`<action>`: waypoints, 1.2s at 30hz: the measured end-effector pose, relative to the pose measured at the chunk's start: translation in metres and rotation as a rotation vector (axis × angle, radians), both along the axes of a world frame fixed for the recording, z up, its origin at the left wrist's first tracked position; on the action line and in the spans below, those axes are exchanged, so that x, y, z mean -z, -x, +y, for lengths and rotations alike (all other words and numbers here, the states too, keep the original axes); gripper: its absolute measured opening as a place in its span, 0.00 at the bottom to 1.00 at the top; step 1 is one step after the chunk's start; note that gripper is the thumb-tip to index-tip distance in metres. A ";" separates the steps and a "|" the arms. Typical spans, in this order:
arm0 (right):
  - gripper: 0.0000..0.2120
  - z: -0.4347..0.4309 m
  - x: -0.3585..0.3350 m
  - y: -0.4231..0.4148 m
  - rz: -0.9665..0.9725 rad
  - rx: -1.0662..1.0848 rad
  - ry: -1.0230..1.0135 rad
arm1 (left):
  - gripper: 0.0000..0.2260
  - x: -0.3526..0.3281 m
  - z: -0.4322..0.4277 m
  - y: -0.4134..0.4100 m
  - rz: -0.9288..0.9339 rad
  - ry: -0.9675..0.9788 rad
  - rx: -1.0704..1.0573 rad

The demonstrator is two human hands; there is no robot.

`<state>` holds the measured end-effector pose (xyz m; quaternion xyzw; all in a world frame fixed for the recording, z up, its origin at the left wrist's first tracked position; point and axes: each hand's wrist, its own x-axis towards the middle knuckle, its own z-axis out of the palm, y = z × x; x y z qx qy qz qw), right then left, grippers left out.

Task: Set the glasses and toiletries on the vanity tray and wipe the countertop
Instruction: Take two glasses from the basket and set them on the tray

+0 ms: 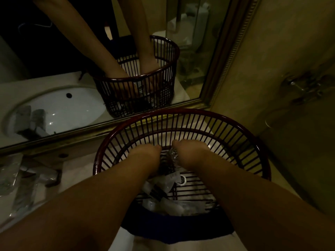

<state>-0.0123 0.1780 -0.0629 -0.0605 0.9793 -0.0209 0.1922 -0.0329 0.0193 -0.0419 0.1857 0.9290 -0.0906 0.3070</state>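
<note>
Both my hands reach down into a dark red wire basket (pixel 250 134) standing on the pale countertop (pixel 78 171) by the mirror. My right hand (pixel 192 154) curls around a clear glass (pixel 173 154) held between the two hands. My left hand (pixel 145 158) is beside the glass, its fingers pointing down and hidden. Several white wrapped toiletries (pixel 163 185) lie on the basket's floor under my wrists. No vanity tray is in view.
A dark blue cloth (pixel 174 230) lies under the basket's near edge. A chrome faucet (pixel 41 175) and clear plastic wrappers (pixel 9 174) sit at the left. The gold-framed mirror (pixel 90 51) runs along the back, and a metal wall fitting (pixel 304 86) is at the right.
</note>
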 end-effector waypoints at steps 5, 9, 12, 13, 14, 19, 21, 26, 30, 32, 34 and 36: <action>0.26 0.016 -0.033 -0.016 0.026 0.084 0.065 | 0.35 -0.033 -0.002 -0.010 0.055 -0.104 -0.053; 0.24 0.028 -0.065 -0.039 0.112 0.163 0.098 | 0.31 -0.066 -0.004 -0.022 0.160 -0.197 -0.060; 0.23 0.031 -0.087 -0.053 0.151 0.190 0.128 | 0.32 -0.089 -0.006 -0.031 0.195 -0.227 -0.078; 0.25 0.032 -0.095 -0.057 0.163 0.193 0.140 | 0.32 -0.096 -0.008 -0.034 0.207 -0.229 -0.081; 0.26 0.032 -0.102 -0.061 0.177 0.195 0.158 | 0.32 -0.102 -0.010 -0.037 0.222 -0.234 -0.077; 0.26 0.026 -0.132 -0.071 0.307 0.187 0.240 | 0.31 -0.124 -0.026 -0.048 0.280 -0.388 -0.098; 0.26 0.021 -0.142 -0.072 0.360 0.164 0.258 | 0.32 -0.132 -0.033 -0.049 0.323 -0.453 -0.114; 0.25 0.000 -0.167 -0.072 0.445 0.128 0.289 | 0.32 -0.159 -0.059 -0.046 0.467 -0.531 -0.116; 0.23 -0.038 -0.183 -0.073 0.468 0.102 0.291 | 0.34 -0.179 -0.095 -0.046 0.552 -0.564 -0.156; 0.23 -0.064 -0.190 -0.073 0.473 0.095 0.277 | 0.34 -0.186 -0.119 -0.049 0.573 -0.568 -0.176; 0.24 -0.096 -0.195 -0.072 0.471 0.074 0.275 | 0.31 -0.191 -0.151 -0.053 0.589 -0.543 -0.189; 0.24 -0.132 -0.197 -0.069 0.460 0.037 0.279 | 0.30 -0.196 -0.189 -0.057 0.591 -0.499 -0.196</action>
